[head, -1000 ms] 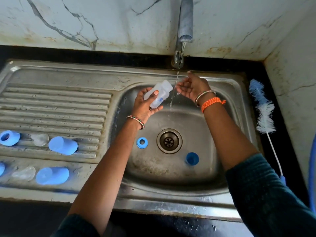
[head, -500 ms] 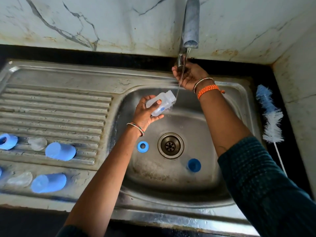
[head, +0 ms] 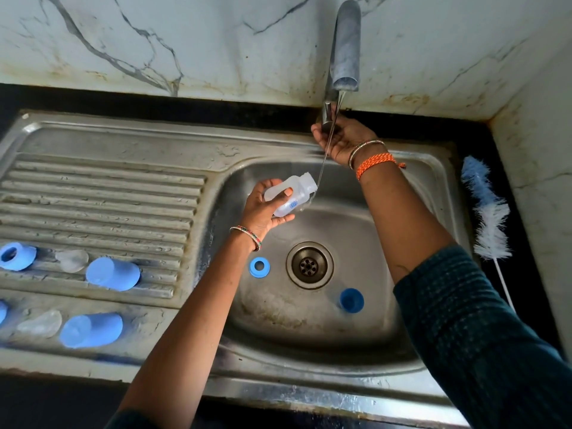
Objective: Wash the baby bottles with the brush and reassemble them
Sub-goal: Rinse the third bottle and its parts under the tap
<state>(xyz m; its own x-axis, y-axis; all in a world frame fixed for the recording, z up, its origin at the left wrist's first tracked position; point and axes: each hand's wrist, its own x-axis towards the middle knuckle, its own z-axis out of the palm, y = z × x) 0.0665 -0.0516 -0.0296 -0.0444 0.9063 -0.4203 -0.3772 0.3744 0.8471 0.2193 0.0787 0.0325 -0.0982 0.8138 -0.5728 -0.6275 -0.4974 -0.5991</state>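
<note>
My left hand (head: 263, 209) grips a clear baby bottle (head: 294, 193) over the sink basin (head: 349, 221), tilted with its open mouth up and to the right beside a thin stream of water. At the back of the sink, my right hand (head: 340, 140) is closed around the tap's base (head: 327, 117). The blue and white bottle brush (head: 489, 212) lies on the counter to the right of the sink. On the basin floor rest a blue ring (head: 259, 267) left of the drain (head: 309, 265) and a blue cap (head: 351, 300) right of it.
On the ribbed drainboard (head: 102, 193) at the left lie two blue caps (head: 112, 274) (head: 91, 330), a blue ring (head: 17, 257) and two clear teats (head: 71, 260) (head: 40, 327). The spout (head: 345, 44) hangs above the basin. Marble walls close the back and right.
My right hand left the water stream and moved back up to the tap's base. My left hand kept the bottle and shifted its mouth close to the stream.
</note>
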